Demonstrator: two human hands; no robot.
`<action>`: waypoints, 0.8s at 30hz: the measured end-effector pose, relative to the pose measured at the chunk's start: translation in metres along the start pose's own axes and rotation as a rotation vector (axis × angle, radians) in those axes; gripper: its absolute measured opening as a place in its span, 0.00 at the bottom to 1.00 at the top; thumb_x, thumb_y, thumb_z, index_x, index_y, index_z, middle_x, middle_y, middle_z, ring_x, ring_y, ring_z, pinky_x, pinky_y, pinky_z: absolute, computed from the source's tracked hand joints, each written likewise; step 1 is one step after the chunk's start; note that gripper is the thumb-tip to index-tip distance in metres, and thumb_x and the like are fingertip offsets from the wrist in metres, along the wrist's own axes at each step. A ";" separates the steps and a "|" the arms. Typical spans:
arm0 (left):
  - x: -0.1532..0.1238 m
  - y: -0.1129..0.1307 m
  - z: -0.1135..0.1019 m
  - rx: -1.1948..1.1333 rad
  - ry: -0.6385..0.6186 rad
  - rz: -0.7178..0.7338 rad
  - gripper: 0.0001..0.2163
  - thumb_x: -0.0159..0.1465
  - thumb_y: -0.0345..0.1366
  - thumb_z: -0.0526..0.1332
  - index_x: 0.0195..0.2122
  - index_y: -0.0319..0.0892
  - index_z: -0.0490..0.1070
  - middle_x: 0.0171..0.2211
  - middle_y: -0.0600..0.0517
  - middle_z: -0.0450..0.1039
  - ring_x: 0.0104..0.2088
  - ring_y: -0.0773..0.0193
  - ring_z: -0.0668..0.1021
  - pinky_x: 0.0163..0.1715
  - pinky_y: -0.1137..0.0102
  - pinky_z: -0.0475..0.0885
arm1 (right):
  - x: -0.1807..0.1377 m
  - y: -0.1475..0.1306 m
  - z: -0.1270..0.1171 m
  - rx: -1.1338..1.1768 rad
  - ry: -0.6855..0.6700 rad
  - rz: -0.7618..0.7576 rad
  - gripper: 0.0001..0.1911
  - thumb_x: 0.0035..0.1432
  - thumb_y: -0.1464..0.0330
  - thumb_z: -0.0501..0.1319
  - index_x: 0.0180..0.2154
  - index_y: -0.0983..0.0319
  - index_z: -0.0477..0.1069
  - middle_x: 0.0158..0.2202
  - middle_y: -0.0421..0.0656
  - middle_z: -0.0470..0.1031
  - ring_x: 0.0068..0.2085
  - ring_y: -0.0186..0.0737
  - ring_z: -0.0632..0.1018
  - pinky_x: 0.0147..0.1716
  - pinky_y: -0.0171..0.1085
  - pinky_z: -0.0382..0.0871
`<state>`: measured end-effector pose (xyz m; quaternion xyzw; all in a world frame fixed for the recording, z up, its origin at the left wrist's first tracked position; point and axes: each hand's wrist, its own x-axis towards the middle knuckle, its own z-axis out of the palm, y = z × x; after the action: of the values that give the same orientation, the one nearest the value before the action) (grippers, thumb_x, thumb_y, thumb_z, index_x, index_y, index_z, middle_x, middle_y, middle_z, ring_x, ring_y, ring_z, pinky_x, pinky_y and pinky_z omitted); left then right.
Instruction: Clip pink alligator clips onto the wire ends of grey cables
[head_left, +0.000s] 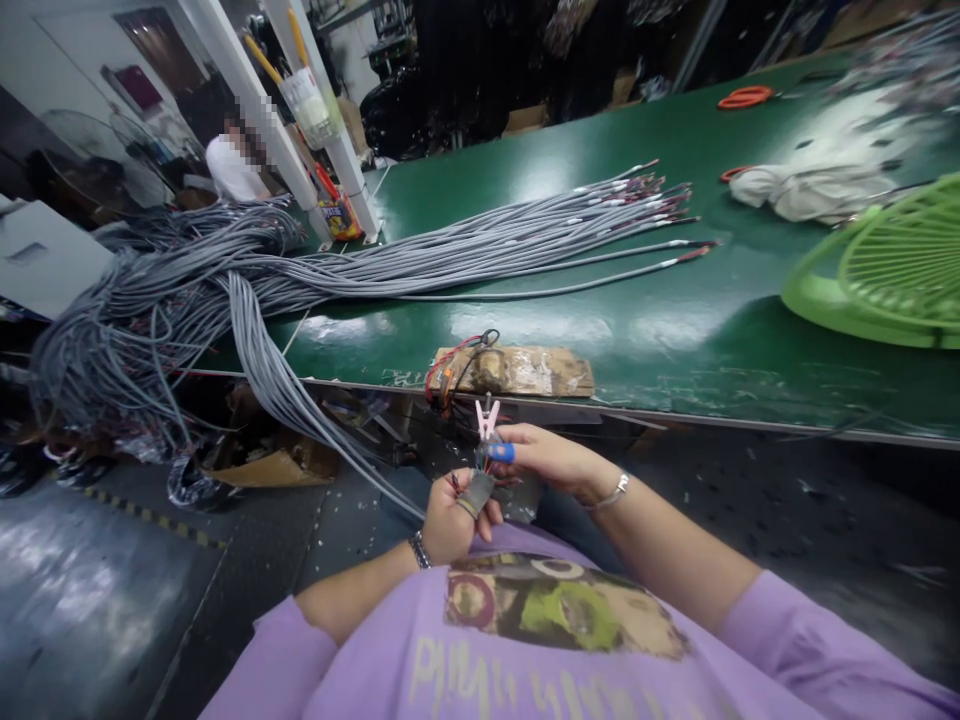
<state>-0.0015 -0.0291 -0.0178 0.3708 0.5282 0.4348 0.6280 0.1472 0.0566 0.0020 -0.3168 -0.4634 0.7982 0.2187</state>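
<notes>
My left hand (448,520) is closed in front of my body, around the end of a grey cable bundle. A grey wrapped piece with a yellowish band (475,494) shows at its thumb; whether it covers the thumb or belongs to the cables I cannot tell. Thin coloured wires (486,462) stick out between my hands. My right hand (555,462), with blue tape (501,453) round a finger, pinches at these wires. Just beyond the fingertips stands a pale pink clip (487,418), close to the table edge.
On the green table (630,325) lies a wooden board (544,370) with red and black leads. Long grey cables (450,245) run across the table and hang off its left side. To the right are a green fan (900,270), white cloth (802,192) and orange-handled scissors (745,97). A person (234,165) is behind.
</notes>
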 end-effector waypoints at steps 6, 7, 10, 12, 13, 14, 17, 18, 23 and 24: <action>0.003 0.005 0.002 0.052 -0.089 -0.104 0.26 0.47 0.61 0.65 0.15 0.41 0.63 0.12 0.53 0.68 0.09 0.73 0.64 0.11 0.75 0.53 | 0.002 -0.014 0.006 -0.249 -0.064 -0.006 0.23 0.38 0.52 0.71 0.23 0.65 0.70 0.21 0.36 0.69 0.24 0.29 0.66 0.25 0.32 0.59; 0.003 0.008 0.004 0.065 -0.114 -0.132 0.26 0.45 0.60 0.66 0.14 0.41 0.63 0.11 0.53 0.68 0.08 0.73 0.64 0.10 0.75 0.52 | 0.002 -0.015 0.007 -0.277 -0.086 -0.007 0.23 0.39 0.52 0.71 0.24 0.65 0.71 0.22 0.36 0.70 0.25 0.29 0.66 0.25 0.32 0.60; 0.002 0.016 0.009 0.099 -0.153 -0.174 0.26 0.45 0.60 0.65 0.12 0.41 0.64 0.10 0.52 0.66 0.07 0.73 0.63 0.09 0.74 0.50 | 0.001 -0.010 0.009 -0.293 -0.088 -0.018 0.23 0.41 0.51 0.69 0.25 0.66 0.72 0.23 0.38 0.72 0.24 0.30 0.67 0.24 0.31 0.60; 0.002 0.018 0.010 0.087 -0.129 -0.184 0.26 0.45 0.61 0.64 0.11 0.41 0.63 0.09 0.51 0.66 0.07 0.73 0.63 0.09 0.74 0.49 | 0.000 -0.005 0.005 -0.237 -0.031 -0.029 0.23 0.42 0.51 0.69 0.25 0.65 0.72 0.22 0.37 0.72 0.23 0.29 0.67 0.24 0.31 0.61; 0.002 0.019 0.011 0.068 -0.111 -0.187 0.26 0.45 0.61 0.64 0.11 0.41 0.62 0.09 0.51 0.66 0.07 0.73 0.63 0.09 0.74 0.48 | -0.001 -0.001 0.003 -0.189 0.002 -0.031 0.23 0.42 0.51 0.69 0.25 0.65 0.72 0.22 0.37 0.72 0.23 0.29 0.67 0.25 0.31 0.62; 0.002 0.019 0.011 0.043 -0.093 -0.189 0.26 0.44 0.61 0.65 0.12 0.41 0.62 0.10 0.52 0.67 0.07 0.73 0.63 0.09 0.74 0.47 | -0.002 0.002 -0.001 -0.136 0.034 -0.032 0.23 0.41 0.50 0.70 0.25 0.65 0.72 0.22 0.37 0.72 0.24 0.29 0.68 0.26 0.32 0.63; 0.002 0.019 0.011 -0.029 -0.046 -0.190 0.26 0.41 0.61 0.66 0.15 0.42 0.63 0.10 0.53 0.68 0.07 0.73 0.63 0.09 0.75 0.46 | -0.006 0.007 -0.009 -0.007 0.104 -0.017 0.25 0.38 0.50 0.71 0.27 0.64 0.73 0.24 0.39 0.74 0.25 0.30 0.70 0.27 0.32 0.65; 0.002 0.019 0.011 -0.040 -0.034 -0.186 0.26 0.41 0.61 0.66 0.16 0.41 0.64 0.10 0.53 0.68 0.07 0.72 0.63 0.08 0.75 0.45 | -0.007 0.007 -0.010 0.010 0.108 -0.011 0.25 0.39 0.50 0.71 0.27 0.64 0.73 0.24 0.39 0.74 0.25 0.30 0.70 0.27 0.32 0.64; 0.003 0.016 0.010 -0.038 -0.024 -0.166 0.25 0.43 0.60 0.66 0.16 0.41 0.64 0.11 0.53 0.68 0.08 0.72 0.64 0.09 0.75 0.47 | -0.011 0.001 -0.004 -0.015 0.058 -0.027 0.22 0.39 0.53 0.72 0.24 0.65 0.71 0.19 0.36 0.69 0.22 0.28 0.66 0.24 0.31 0.59; 0.003 0.016 0.010 -0.032 -0.036 -0.169 0.25 0.43 0.60 0.66 0.16 0.42 0.63 0.11 0.53 0.68 0.08 0.72 0.64 0.09 0.75 0.47 | -0.010 0.000 -0.001 -0.028 0.059 -0.031 0.22 0.38 0.54 0.72 0.23 0.64 0.70 0.19 0.35 0.68 0.22 0.28 0.65 0.24 0.31 0.59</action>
<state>0.0065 -0.0209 -0.0025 0.3226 0.5392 0.3818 0.6778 0.1552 0.0510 0.0050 -0.3360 -0.4727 0.7785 0.2399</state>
